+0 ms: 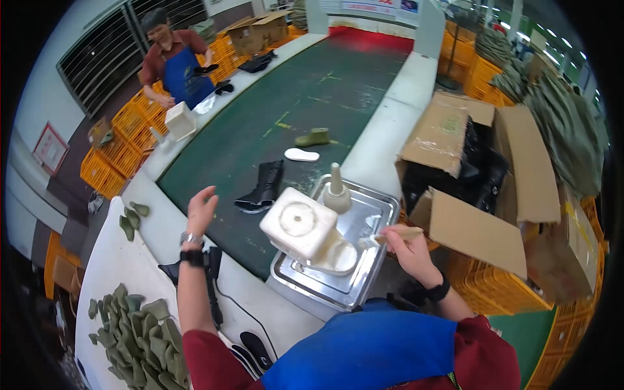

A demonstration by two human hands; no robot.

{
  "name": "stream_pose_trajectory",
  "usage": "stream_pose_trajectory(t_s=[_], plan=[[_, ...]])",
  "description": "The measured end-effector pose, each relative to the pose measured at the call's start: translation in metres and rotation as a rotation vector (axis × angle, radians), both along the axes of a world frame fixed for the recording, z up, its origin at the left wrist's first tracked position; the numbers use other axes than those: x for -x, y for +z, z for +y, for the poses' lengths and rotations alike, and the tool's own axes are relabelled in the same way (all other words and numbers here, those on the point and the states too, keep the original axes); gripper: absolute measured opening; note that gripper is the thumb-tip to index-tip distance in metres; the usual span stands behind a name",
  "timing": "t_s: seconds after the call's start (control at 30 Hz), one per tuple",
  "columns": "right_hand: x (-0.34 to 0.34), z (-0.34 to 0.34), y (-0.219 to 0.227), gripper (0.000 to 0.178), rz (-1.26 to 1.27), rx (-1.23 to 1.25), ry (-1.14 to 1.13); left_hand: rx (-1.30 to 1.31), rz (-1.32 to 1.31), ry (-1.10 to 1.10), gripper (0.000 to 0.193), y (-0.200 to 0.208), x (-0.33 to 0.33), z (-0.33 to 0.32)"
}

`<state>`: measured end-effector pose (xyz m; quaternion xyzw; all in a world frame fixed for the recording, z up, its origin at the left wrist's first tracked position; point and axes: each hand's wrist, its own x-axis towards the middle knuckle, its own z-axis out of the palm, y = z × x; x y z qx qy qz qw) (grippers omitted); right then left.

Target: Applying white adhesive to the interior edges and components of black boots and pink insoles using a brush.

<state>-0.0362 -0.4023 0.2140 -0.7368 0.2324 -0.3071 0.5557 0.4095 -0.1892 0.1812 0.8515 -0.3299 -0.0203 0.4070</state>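
My right hand [411, 255] grips a brush [368, 242] with a pale handle, its whitish head low over the metal tray [388, 211]. On that tray stand a white squarish container [299, 224], a small open white cup [339, 257] against it, and a pale squeeze bottle [336, 195] with a pointed nozzle. My left hand [202, 209] is raised near the green conveyor belt's edge, fingers apart and holding nothing. Just beyond it, a black boot [263, 188] lies on the belt. Farther up are a white insole [301, 155] and an olive-green shoe last [313, 136].
Olive-green lasts [140, 338] are heaped on the white table at my left. Insoles [257, 351] and a black cord lie by my left arm. An open carton [478, 234] of black plastic stands at right on orange crates. Across the belt works a person [179, 62] in a blue apron.
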Motion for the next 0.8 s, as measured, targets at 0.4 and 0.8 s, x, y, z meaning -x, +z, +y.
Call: stream_pose_trajectory(t_s=[0.4, 0.8], plan=[[-0.011, -0.010, 0.002, 0.016, 0.182, -0.167, -0.103, -0.709, 0.219, 0.006, 0.043, -0.174, -0.098, -0.191], [-0.013, -0.025, -0.028, 0.016, 0.203, -0.218, -0.134, -0.582, 0.554, -0.073, 0.041, -0.155, -0.104, -0.199]])
